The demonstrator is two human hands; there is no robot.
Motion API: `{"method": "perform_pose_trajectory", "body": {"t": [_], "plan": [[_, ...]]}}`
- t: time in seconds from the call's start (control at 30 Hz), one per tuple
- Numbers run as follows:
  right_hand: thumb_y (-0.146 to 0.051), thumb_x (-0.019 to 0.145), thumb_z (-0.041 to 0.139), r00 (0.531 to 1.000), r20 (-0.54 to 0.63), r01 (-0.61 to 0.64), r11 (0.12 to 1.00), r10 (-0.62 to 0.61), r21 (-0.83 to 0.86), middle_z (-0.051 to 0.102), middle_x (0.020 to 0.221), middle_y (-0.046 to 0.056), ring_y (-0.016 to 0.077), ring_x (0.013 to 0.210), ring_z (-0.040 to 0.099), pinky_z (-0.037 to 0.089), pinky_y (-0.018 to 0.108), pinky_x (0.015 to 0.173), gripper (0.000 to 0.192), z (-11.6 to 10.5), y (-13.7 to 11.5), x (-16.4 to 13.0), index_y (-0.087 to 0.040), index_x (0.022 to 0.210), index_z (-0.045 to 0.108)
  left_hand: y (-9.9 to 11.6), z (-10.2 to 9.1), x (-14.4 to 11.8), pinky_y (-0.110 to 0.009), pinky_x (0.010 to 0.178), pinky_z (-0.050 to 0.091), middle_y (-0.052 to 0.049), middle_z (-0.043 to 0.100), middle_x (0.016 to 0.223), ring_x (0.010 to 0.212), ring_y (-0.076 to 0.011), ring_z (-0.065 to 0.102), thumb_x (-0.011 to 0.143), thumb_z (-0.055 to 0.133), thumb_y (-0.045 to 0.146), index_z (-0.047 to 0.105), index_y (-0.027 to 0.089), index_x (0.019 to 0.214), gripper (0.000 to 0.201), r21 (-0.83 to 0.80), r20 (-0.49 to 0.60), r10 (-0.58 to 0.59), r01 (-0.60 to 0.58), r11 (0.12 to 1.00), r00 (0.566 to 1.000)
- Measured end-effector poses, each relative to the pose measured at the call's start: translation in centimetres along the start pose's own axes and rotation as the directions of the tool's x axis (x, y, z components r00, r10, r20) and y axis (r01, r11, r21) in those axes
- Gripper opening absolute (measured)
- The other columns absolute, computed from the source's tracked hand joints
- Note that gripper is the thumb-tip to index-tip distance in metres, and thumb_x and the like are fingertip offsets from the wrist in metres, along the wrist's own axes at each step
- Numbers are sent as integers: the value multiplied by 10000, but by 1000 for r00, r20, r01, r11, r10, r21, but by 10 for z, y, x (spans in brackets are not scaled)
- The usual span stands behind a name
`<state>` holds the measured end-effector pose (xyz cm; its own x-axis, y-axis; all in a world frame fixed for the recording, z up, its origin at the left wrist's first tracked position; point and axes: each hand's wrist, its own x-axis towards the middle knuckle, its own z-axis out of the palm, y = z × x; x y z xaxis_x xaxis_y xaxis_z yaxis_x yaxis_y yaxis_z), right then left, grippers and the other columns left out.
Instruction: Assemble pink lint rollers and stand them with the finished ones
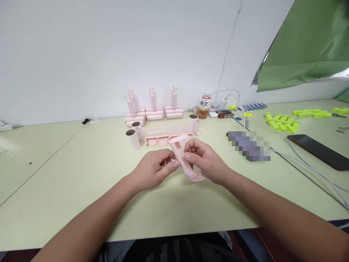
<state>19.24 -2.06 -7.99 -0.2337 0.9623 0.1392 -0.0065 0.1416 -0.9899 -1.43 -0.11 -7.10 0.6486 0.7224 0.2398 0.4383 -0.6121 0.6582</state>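
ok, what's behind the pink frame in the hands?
Behind the pink frame: an open pink tray, paper rolls and assembled rollers. Hands cover part of the frame.

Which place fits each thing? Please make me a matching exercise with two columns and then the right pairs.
Things:
1. pink plastic piece
2. drink bottle
3. black phone
4. green sheet

Places:
A. lying flat at the table's right side
B. hanging at the upper right
C. held between both hands
D. standing near the wall behind the pink parts

Pairs: 1-C, 2-D, 3-A, 4-B
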Motion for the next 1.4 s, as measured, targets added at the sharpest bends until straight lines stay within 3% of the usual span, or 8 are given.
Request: {"method": "perform_pose_trajectory", "body": {"t": [0.2, 0.37, 0.5, 0.63, 0.77, 0.9, 1.17, 1.4], "plan": [[-508, 878, 651, 910, 403, -196, 960, 101, 201, 650, 793, -14, 147, 659, 656, 520, 275, 610, 400, 0, 9, -2, -256, 1153, 508, -7, -2, -1, -285, 664, 468, -49, 711, 820, 732, -175, 618, 898, 551, 511, 696, 213, 939, 334, 37, 2, 63, -63, 997, 998], [-509, 879, 652, 937, 347, -59, 972, -24, 228, 590, 794, -16, 126, 657, 612, 502, 255, 596, 330, 8, 6, -7, -231, 1006, 528, 0, 3, -1, -252, 525, 355, 10, 618, 648, 558, -126, 500, 761, 669, 639, 685, 202, 806, 440, 123, -72, -18, 27, 992, 997], [-487, 911, 612, 970, 221, 72, 988, -102, 139, 527, 720, -34, 120, 595, 521, 463, 263, 582, 279, 7, -2, -13, -235, 979, 514, -9, -3, 4, -251, 483, 272, 38, 482, 519, 500, -112, 409, 670, 726, 656, 530, 193, 594, 509, 151, -265, -180, 225, 963, 947], [-398, 955, 537, 986, 81, 158, 969, -145, -189, 507, 742, -25, 131, 627, 468, 409, 272, 600, 173, 0, 0, -11, -229, 924, 516, -22, -29, 6, -255, 485, 293, 41, 434, 535, 496, -111, 390, 722, 699, 593, 504, 204, 626, 445, -152, -417, -223, 174, 973, 881], [-263, 902, 548, 994, 97, 93, 799, -44, -594, 490, 669, -42, 132, 624, 433, 318, 259, 582, 75, 1, 11, -4, -213, 846, 549, -14, -39, 0, -253, 485, 307, 56, 442, 574, 490, -107, 376, 760, 695, 518, 650, 232, 970, 357, -330, -89, -114, 78, 941, 989], [-300, 868, 582, 998, 69, 32, 796, 12, -604, 540, 696, -35, 141, 654, 479, 337, 263, 597, 91, 5, 19, 1, -211, 853, 568, -5, -31, -3, -232, 515, 301, 49, 450, 611, 551, -91, 375, 780, 694, 388, 604, 190, 753, 219, -145, 255, -118, 158, 977, 960], [-442, 861, 591, 989, -146, -50, 930, -4, -365, 598, 841, 14, 177, 730, 580, 466, 335, 697, 333, -7, 25, 11, -214, 1103, 572, -39, -54, 0, -246, 544, 301, 47, 420, 630, 571, -104, 372, 813, 583, 300, 484, 196, 701, 183, 128, 96, -287, 274, 953, 953], [-405, 845, 600, 996, -75, -78, 936, 56, -342, 627, 883, 31, 175, 767, 575, 480, 321, 681, 250, -8, 40, 15, -200, 986, 621, -70, -52, 4, -282, 530, 267, 28, 477, 619, 566, -140, 419, 802, 565, 321, 414, 213, 670, 228, 405, -1, -375, 343, 847, 927]]}}
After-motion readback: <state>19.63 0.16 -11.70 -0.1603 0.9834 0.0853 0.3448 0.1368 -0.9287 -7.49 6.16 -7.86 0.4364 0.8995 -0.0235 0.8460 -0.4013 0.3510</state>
